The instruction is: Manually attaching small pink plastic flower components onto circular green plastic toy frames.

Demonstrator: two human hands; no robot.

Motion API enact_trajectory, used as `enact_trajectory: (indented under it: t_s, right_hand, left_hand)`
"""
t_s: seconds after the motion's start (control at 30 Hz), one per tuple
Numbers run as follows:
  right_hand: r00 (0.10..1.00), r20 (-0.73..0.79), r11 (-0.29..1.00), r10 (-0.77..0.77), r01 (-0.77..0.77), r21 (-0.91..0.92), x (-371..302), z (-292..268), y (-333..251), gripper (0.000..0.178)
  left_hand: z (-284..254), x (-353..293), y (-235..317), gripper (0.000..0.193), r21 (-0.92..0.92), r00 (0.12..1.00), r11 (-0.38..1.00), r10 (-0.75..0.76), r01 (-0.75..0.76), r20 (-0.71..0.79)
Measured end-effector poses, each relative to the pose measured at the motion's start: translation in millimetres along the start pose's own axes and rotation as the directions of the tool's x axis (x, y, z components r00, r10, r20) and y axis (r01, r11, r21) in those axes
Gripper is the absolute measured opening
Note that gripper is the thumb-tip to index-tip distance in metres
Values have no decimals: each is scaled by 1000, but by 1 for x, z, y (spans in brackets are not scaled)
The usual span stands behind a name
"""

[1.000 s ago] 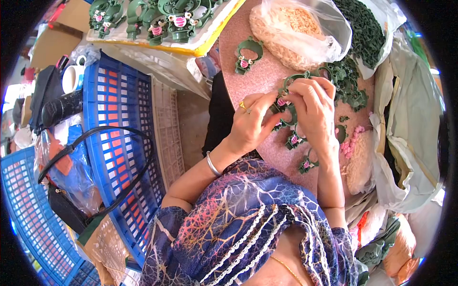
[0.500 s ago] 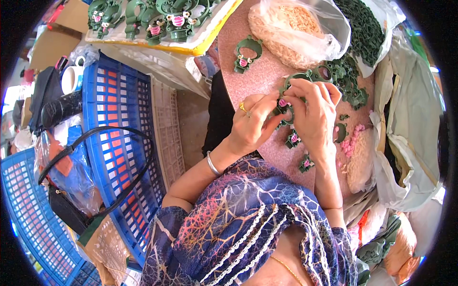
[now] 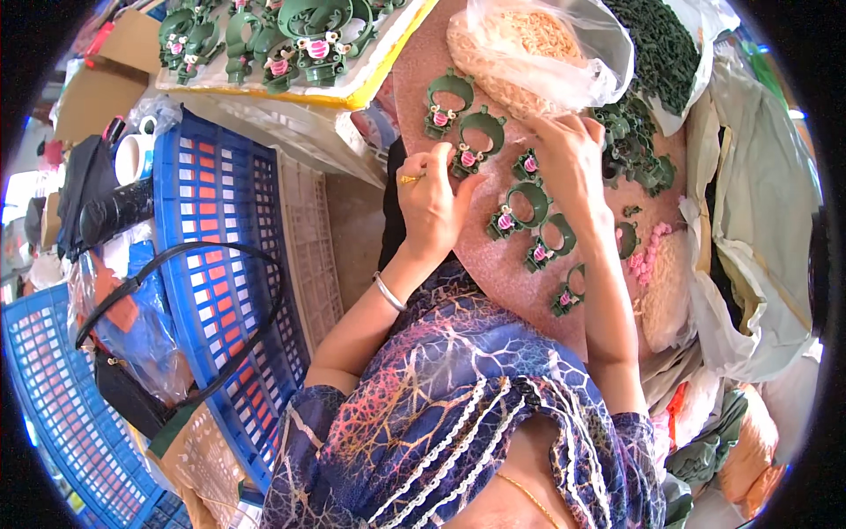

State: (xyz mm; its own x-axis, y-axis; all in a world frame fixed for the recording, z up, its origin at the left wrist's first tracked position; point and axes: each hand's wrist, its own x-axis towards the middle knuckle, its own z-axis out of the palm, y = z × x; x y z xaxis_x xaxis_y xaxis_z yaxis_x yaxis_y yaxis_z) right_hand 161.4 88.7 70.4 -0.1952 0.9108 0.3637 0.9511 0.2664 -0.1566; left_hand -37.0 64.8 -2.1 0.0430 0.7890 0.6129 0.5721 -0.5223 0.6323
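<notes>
Looking down from the head camera, the left hand sits on the pinkish-brown board with its fingers curled together, the fingertips pressing on a green ring piece that has a small pink flower at its lower edge; whether the hand truly pinches the piece or only presses it flat, I cannot tell. A gold ring shows on one finger and a silver bangle circles the wrist. The right hand hovers just beside it, fingers bunched and bent down over the board near another small green ring; its fingertips are hidden from above, so whether anything is clamped in them I cannot tell. Below the hands, more finished green rings with pink flowers lie in a loose row on the board, each apart from the next. Past the right hand, a heap of loose dark green parts spills from a clear bag, and a second clear bag of pale tan bits rests at the board's far edge. A few little pink flowers lie scattered to the right. Off to the left stands a blue plastic crate with a black strap draped over it, and at the top a white tray carries more finished green pieces.
</notes>
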Motion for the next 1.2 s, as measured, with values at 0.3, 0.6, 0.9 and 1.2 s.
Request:
enact_trajectory:
  t_s: [0.3,0.6,0.9,1.2]
  right_hand:
    - [994,99,997,-47,53,-57,16,28,6,24]
    - [978,75,828,192,-203,523,-4,-15,-16,22]
    - [847,289,510,446,-506,695,-53,-29,-25,9]
    - [912,62,762,406,-375,528,-71,-47,-52,10]
  left_hand:
    - [-12,-2,12,69,87,995,992,94,-97,29]
    - [-17,-22,41,65,-137,932,990,93,-47,351]
    - [-8,-27,39,60,-229,973,973,42,11,226]
    - [-8,-20,41,56,-331,991,938,-61,98,121]
